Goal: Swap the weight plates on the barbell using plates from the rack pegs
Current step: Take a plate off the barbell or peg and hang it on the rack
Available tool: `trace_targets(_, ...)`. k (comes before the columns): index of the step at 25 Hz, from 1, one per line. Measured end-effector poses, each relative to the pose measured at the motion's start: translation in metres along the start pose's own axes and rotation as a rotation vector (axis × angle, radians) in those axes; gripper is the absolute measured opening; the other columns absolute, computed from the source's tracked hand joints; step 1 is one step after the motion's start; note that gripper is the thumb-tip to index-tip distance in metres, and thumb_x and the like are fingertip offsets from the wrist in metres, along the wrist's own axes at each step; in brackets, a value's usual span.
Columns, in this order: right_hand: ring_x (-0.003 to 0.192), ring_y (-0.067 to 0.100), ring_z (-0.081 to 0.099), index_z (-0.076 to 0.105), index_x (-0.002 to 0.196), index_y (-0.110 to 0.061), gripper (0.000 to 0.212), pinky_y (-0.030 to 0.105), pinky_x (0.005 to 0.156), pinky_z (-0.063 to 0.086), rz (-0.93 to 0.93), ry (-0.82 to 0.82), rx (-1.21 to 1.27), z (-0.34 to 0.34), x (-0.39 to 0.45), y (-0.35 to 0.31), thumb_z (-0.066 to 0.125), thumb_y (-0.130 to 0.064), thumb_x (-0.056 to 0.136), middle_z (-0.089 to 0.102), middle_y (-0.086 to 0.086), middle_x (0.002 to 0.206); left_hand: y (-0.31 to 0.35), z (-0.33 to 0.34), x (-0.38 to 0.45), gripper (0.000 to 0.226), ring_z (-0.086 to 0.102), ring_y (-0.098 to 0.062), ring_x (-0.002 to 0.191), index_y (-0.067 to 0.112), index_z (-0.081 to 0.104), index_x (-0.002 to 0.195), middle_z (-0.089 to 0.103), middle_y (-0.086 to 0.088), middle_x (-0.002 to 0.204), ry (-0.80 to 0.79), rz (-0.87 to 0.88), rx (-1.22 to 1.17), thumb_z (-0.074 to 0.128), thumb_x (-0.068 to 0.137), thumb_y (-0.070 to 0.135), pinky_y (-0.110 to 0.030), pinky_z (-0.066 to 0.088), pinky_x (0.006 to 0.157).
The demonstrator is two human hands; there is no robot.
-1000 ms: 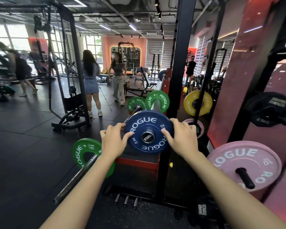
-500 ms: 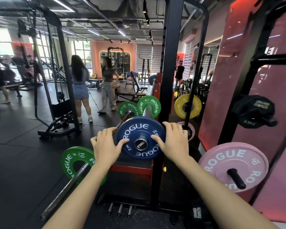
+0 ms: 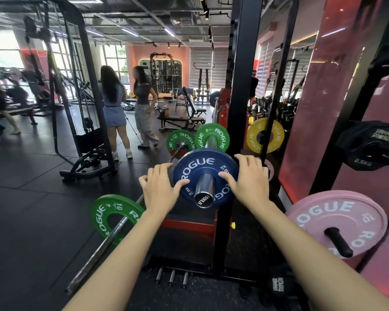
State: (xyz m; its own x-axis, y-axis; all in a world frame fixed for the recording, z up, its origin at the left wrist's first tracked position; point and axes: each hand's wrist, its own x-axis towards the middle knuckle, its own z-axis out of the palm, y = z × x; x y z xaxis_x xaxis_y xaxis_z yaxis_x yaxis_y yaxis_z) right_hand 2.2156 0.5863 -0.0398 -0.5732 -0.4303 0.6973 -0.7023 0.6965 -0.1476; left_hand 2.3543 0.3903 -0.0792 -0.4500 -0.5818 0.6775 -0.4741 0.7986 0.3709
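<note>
A blue Rogue plate sits on the chrome barbell sleeve, whose end sticks out in front of it. My left hand grips the plate's left rim with the thumb on its face. My right hand grips the right rim the same way. Behind the blue plate on the same bar is a green plate. On the rack pegs at right hang a pink plate, a black 2.5 kg plate and a yellow plate.
The black rack upright stands just right of the sleeve. A second barbell with green plates lies low on the left. Two people stand on the black floor beyond, near a cable machine and a bench.
The blue plate has slid further onto the sleeve, so the sleeve end now protrudes. Both hands stay on its rim.
</note>
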Motion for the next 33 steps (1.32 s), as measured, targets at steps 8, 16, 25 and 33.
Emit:
trace_targets(8,0.114,0.03,0.048,0.049,0.133,-0.014,0.069,0.045,0.092,0.04,0.05,-0.021,0.038,0.048,0.046,0.017,0.055,-0.063,0.085,0.056,0.007,0.122,0.004,0.048,0.053,0.065,0.05,-0.018,0.111,0.023,0.054,0.126,0.059,0.006,0.121,-0.033,0.017,-0.015,0.059,0.08,0.07,-0.04,0.031,0.094)
trace_targets(16,0.111,0.033,0.049,0.051,0.13,-0.01,0.068,0.047,0.09,0.04,0.096,0.001,0.071,0.118,0.118,0.041,0.062,-0.057,0.083,0.056,0.012,0.12,0.006,0.126,0.131,0.062,0.05,-0.018,0.11,0.024,0.055,0.124,0.06,0.007,0.118,-0.027,0.052,-0.008,0.062,0.081,0.067,-0.037,0.028,0.089)
trace_targets(25,0.112,0.035,0.05,0.049,0.128,-0.007,0.073,0.049,0.086,0.044,0.151,-0.003,0.063,0.183,0.188,0.063,0.062,-0.061,0.081,0.056,0.015,0.119,0.011,0.202,0.2,0.057,0.053,-0.02,0.106,0.021,0.057,0.12,0.062,0.005,0.113,-0.006,0.043,-0.065,0.067,0.08,0.061,-0.039,0.032,0.089)
trace_targets(33,0.109,0.034,0.051,0.05,0.127,-0.007,0.068,0.048,0.087,0.044,0.148,0.021,0.066,0.196,0.194,0.066,0.062,-0.058,0.083,0.057,0.014,0.118,0.002,0.223,0.205,0.054,0.057,-0.019,0.1,0.02,0.059,0.113,0.064,0.005,0.106,0.05,0.032,-0.13,0.068,0.08,0.062,-0.04,0.036,0.086)
